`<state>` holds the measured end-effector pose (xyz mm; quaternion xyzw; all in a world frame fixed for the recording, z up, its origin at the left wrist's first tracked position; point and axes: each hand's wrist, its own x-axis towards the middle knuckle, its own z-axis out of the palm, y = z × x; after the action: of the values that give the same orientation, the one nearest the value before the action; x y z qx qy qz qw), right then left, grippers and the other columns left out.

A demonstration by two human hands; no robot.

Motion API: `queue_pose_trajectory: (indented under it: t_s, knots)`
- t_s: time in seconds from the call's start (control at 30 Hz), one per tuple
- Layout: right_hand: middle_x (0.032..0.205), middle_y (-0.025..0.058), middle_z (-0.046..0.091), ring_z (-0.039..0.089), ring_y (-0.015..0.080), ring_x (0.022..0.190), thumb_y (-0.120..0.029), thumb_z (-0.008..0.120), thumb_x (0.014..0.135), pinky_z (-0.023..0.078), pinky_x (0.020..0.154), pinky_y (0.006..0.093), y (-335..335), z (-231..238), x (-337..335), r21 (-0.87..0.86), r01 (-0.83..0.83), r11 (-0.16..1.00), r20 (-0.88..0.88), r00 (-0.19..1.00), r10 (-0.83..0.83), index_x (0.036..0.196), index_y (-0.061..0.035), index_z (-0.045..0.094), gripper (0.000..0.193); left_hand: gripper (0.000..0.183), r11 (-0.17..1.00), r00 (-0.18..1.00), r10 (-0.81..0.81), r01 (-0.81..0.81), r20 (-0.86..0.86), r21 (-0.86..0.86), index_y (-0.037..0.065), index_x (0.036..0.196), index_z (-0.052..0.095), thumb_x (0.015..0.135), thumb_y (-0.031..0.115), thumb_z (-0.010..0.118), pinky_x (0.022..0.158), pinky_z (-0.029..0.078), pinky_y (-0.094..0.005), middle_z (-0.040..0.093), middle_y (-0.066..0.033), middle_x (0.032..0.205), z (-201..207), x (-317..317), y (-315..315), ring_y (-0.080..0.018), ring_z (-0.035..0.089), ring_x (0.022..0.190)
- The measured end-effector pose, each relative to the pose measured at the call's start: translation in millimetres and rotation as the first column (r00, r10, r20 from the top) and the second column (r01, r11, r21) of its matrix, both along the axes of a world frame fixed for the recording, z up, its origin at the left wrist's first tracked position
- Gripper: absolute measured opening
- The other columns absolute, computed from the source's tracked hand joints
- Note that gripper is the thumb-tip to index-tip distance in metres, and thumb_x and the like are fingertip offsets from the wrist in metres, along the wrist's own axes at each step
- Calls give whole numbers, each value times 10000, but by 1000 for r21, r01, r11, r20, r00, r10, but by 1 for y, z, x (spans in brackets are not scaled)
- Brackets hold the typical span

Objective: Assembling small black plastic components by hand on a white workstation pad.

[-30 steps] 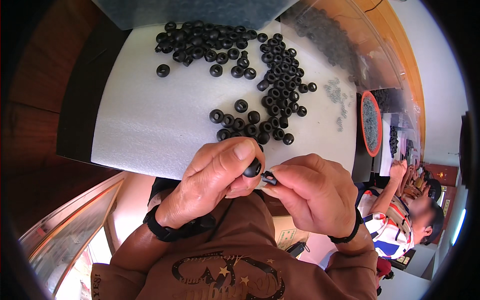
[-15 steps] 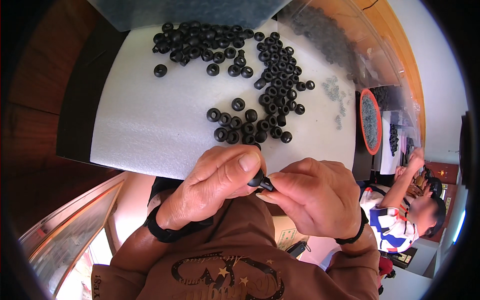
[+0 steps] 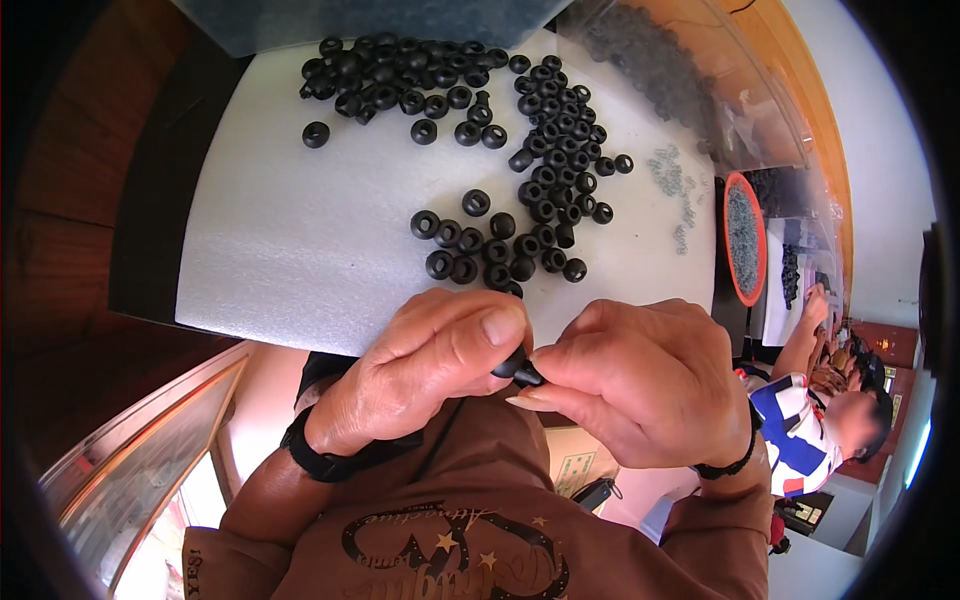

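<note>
2 hands: left hand [image 3: 425, 375] + right hand [image 3: 640, 385] pinch 1 black bead [image 3: 516, 367] between fingertips; dozens more beads [image 3: 520, 190] on desk [image 3: 300, 240].

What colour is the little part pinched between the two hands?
Black, like the loose rings on the white foam sheet. The small part shows best in the head view.

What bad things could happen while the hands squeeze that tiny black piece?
The small black part is pinched between the fingertips of the left hand and right hand, held over the lap rather than over the white foam sheet. If it slips, it would probably fall out of sight. The loose black rings also lie near the sheet's front edge, so a bump from a hand might roll some off.
</note>
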<state>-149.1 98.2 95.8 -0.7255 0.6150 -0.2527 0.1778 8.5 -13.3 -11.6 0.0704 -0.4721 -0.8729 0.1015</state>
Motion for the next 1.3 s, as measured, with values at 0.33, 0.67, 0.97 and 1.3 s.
queue_pose_trajectory:
  t_s: [0.33, 0.67, 0.97, 1.3]
  knots:
    - [801, 48, 684, 645, 89, 662, -126, 886, 766, 503, 578, 241, -23, 3, -23, 484, -88, 870, 358, 928, -105, 1258, -10, 580, 590, 505, 998, 998, -32, 29, 50, 59, -36, 966, 656, 1034, 449, 533, 595, 397, -283, 528, -24, 739, 10, 1, 1, -114, 466, 669]
    - [851, 62, 709, 681, 117, 713, -220, 882, 788, 515, 603, 261, -37, -12, -36, 471, -262, 842, 402, 914, 60, 1151, 9, 614, 505, 461, 976, 988, -145, 133, 61, 172, -10, 893, 664, 1035, 394, 494, 569, 352, -265, 586, -33, 747, 12, -3, -6, -96, 475, 648]
    - [740, 89, 645, 673, 242, 658, -242, 803, 874, 500, 581, 336, -37, -23, -32, 367, -216, 905, 408, 911, 52, 1028, -25, 558, 362, 473, 997, 991, -59, 53, 122, 51, 11, 804, 642, 1051, 367, 453, 549, 320, -268, 536, -11, 651, 15, -3, -10, -93, 442, 584]
    - [771, 94, 661, 684, 254, 678, -213, 823, 847, 517, 597, 337, -25, -30, -18, 233, -117, 966, 358, 933, 26, 1111, -28, 590, 397, 525, 996, 999, 44, -43, 13, -80, -18, 866, 652, 1081, 388, 397, 638, 424, -315, 625, -62, 741, 13, -4, 0, -152, 552, 693]
